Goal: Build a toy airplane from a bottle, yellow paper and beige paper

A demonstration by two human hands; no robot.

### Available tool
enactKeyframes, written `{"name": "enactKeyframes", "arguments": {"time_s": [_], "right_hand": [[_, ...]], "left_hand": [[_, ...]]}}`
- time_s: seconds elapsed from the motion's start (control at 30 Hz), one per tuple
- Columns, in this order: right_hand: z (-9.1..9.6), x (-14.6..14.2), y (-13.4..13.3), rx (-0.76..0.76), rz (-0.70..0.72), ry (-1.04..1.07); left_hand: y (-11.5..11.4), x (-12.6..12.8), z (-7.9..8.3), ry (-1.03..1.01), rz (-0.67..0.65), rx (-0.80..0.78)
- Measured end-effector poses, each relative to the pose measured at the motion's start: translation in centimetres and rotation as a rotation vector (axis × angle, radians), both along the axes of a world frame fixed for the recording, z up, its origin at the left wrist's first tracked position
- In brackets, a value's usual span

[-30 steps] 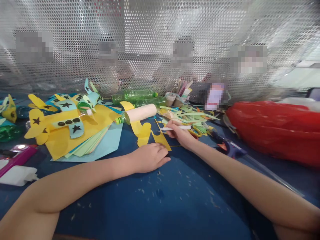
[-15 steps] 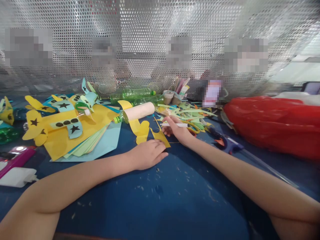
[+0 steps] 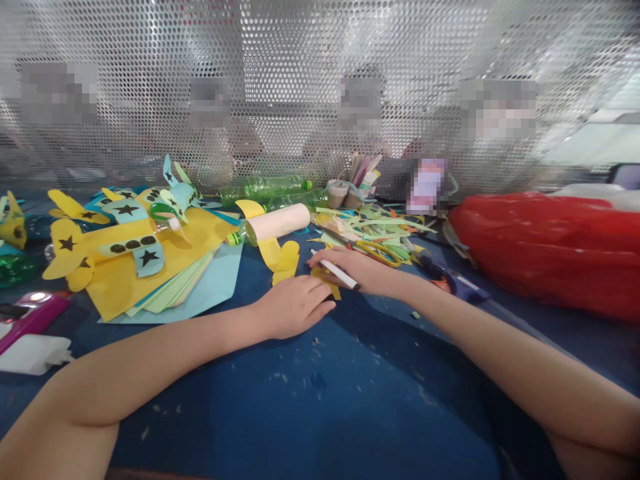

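Observation:
My left hand (image 3: 295, 307) lies flat on the table, its fingertips on a small piece of yellow paper (image 3: 324, 275). My right hand (image 3: 367, 270) is closed around a slim white pen (image 3: 339, 274) with a dark end, slanting down to the right just above that paper. Both hands partly cover the piece. Behind my left hand stands a curled yellow paper shape (image 3: 286, 259), by a green plastic bottle (image 3: 242, 233) wrapped in a pale pink paper tube (image 3: 283, 223). Yellow-handled scissors (image 3: 383, 253) rest just beyond my right hand.
Decorated paper-and-bottle planes (image 3: 133, 247) and stacked coloured sheets (image 3: 210, 287) occupy the left. Paper scraps (image 3: 385, 223) pile up behind the scissors. A blue glue gun (image 3: 460, 283) and a red plastic bag (image 3: 550, 250) are on the right. A perforated metal screen (image 3: 310, 80) stands behind.
My right hand has come down over the yellow paper, and the pen has swung from nearly level to a slant. More of the scissors shows. My left hand stays in place.

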State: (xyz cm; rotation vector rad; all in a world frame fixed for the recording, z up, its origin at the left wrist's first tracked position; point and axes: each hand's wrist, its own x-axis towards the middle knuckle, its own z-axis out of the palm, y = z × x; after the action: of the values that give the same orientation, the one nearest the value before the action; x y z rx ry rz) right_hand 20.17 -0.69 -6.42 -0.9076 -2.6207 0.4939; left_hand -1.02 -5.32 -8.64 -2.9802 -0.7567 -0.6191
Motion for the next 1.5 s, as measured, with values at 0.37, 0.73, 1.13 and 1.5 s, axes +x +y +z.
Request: {"name": "enactKeyframes", "arguments": {"time_s": [0.37, 0.73, 1.13, 1.5], "right_hand": [[2.4, -0.2, 0.0, -0.184, -0.478, 0.398], [2.5, -1.1, -1.4, -0.633, -0.624, 0.35], [2.3, 0.8, 0.2, -0.378, -0.43, -0.058], [0.5, -0.9, 0.6, -0.577, -0.583, 0.542]], "left_hand": [[-0.2, -0.5, 0.3, -0.198, -0.208, 0.197], [0.1, -0.2, -0.4, -0.059, 0.005, -0.071], [-0.1, 0.0, 0.0, 0.007, 0.046, -0.114], [-0.3, 0.2, -0.3, 0.081, -0.073, 0.002]]}}
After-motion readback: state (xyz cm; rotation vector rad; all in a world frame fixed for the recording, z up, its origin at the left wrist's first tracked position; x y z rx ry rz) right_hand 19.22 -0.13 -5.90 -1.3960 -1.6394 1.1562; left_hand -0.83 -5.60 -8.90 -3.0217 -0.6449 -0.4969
